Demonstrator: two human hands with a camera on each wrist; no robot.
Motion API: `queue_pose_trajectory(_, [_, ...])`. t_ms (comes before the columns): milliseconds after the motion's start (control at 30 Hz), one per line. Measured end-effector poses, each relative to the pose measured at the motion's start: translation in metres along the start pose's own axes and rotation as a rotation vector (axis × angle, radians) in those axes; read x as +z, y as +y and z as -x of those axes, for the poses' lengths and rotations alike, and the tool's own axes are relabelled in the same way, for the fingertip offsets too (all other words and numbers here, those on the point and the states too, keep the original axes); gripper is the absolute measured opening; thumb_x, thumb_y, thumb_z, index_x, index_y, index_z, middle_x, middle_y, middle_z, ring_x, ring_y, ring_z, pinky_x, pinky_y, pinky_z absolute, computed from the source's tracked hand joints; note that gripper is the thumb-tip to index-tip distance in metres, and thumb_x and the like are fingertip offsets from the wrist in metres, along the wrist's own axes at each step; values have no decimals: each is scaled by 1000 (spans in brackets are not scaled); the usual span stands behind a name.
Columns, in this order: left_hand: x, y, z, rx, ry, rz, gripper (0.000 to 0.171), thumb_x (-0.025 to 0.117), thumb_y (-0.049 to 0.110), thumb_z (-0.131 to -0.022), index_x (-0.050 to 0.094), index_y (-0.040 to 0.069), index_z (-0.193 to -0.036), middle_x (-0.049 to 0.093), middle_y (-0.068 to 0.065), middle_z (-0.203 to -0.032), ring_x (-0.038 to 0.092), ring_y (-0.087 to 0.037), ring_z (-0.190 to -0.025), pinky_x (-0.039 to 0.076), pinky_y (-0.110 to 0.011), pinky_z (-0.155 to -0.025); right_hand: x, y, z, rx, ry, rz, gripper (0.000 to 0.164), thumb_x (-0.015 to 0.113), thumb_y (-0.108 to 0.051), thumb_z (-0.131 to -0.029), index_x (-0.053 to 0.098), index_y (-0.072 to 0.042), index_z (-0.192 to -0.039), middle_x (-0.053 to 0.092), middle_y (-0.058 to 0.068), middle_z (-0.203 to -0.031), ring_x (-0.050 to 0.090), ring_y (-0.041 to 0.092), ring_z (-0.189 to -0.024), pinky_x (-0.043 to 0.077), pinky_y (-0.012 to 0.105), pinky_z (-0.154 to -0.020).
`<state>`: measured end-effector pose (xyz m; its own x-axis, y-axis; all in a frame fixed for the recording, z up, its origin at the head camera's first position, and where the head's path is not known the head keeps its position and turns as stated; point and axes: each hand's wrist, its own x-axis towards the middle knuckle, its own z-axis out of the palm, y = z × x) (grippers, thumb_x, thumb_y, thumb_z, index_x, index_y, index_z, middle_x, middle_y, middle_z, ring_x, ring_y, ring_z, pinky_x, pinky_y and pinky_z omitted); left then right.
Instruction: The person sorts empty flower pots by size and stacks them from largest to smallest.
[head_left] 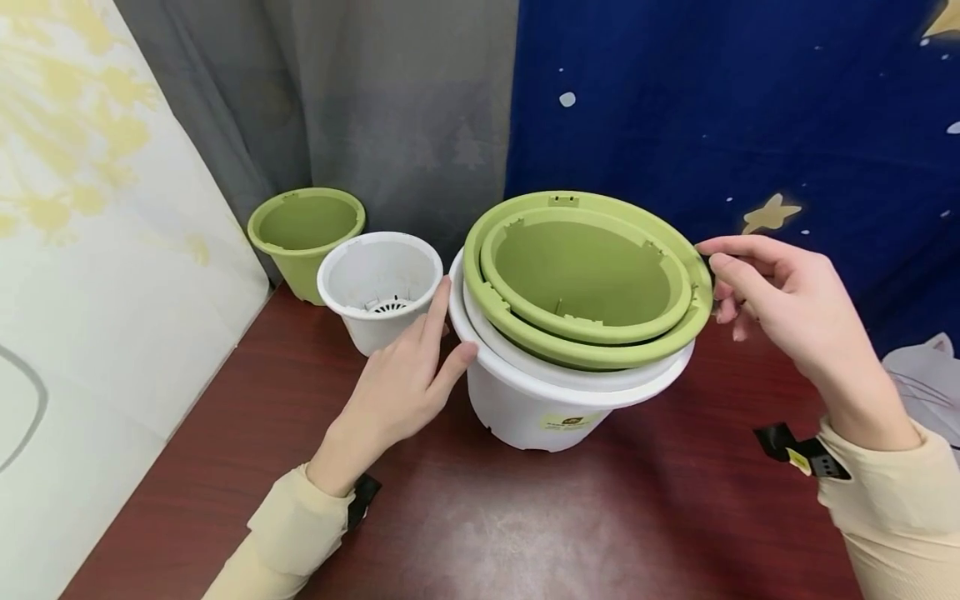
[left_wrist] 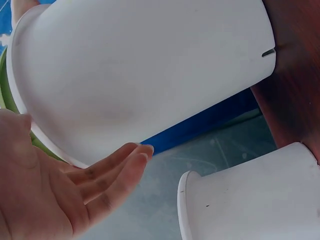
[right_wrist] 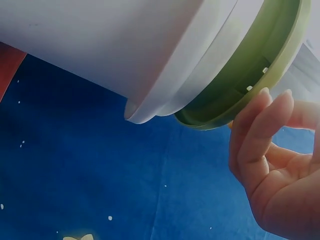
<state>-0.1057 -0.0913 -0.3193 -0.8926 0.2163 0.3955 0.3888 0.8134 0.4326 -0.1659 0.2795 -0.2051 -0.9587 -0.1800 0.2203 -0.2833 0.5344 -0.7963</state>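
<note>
A nested stack of plastic flowerpots stands in the middle. Its outer large white flowerpot [head_left: 517, 417] has a yellowish label, and another white rim shows inside. Above these rims sits a large green flowerpot [head_left: 592, 357], tilted, holding a smaller green flowerpot [head_left: 592, 258]. My right hand [head_left: 787, 292] pinches the large green pot's rim at its right side. In the right wrist view, its bent fingers [right_wrist: 260, 130] meet that rim. On the left, my left hand [head_left: 397, 379] rests against the outer white rim, fingers fairly straight; the left wrist view shows them beside the white wall.
A small white flowerpot [head_left: 360, 329] with a slotted bottom stands left of the stack. Behind it is a small green flowerpot [head_left: 300, 271]. Grey and blue curtains [head_left: 637, 92] hang behind the dark red table [head_left: 525, 533], and a pale patterned panel [head_left: 112, 275] borders the left.
</note>
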Motion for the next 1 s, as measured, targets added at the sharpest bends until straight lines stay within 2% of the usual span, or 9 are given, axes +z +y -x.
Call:
queue_pose_trajectory(233, [-7, 1, 2, -27, 15, -9, 78, 37, 63, -103, 11, 21, -164, 45, -14, -151, 50, -32, -134, 48, -58, -93, 0, 3, 0, -10, 10, -28, 23, 58, -21, -104, 67, -20, -125, 63, 2, -80, 60, 18, -58, 50, 28, -48])
queue_pose_trajectory(333, [-9, 1, 3, -39, 25, -15, 76, 40, 60, -104, 14, 21, -164, 44, -13, -152, 49, -33, -134, 47, -59, -94, 1, 4, 0, -26, 11, -43, 24, 58, -21, -105, 67, -19, -127, 63, 4, -83, 61, 17, -60, 51, 28, -49])
queue_pose_trajectory(433, [-12, 0, 3, -42, 44, -20, 75, 41, 58, -104, 17, 18, -163, 47, -15, -146, 53, -34, -127, 48, -58, -92, 1, 6, 1, -32, 13, -65, 25, 57, -21, -105, 67, -18, -128, 62, 6, -87, 62, 17, -62, 51, 28, -50])
queue_pose_trajectory(600, [-16, -3, 3, -48, 97, -35, 75, 43, 58, -104, 21, 16, -163, 47, -18, -140, 51, -35, -121, 49, -59, -85, -1, 11, 3, -29, 21, -69, 28, 56, -21, -105, 65, -19, -131, 65, 3, -98, 62, 18, -62, 51, 27, -51])
queue_pose_trajectory(767, [-20, -8, 3, -65, 161, -46, 74, 45, 55, -104, 24, 15, -162, 45, -22, -139, 49, -38, -122, 46, -59, -89, -2, 16, 5, -54, 22, -145, 30, 56, -18, -105, 63, -16, -134, 65, 2, -103, 63, 17, -64, 51, 27, -50])
queue_pose_trajectory(1000, [-24, -15, 5, -112, 200, -59, 73, 46, 54, -104, 25, 15, -162, 44, -22, -138, 45, -38, -124, 43, -59, -93, -4, 25, 9, -47, 23, -214, 31, 56, -17, -105, 60, -15, -136, 64, 3, -108, 64, 17, -64, 51, 27, -50])
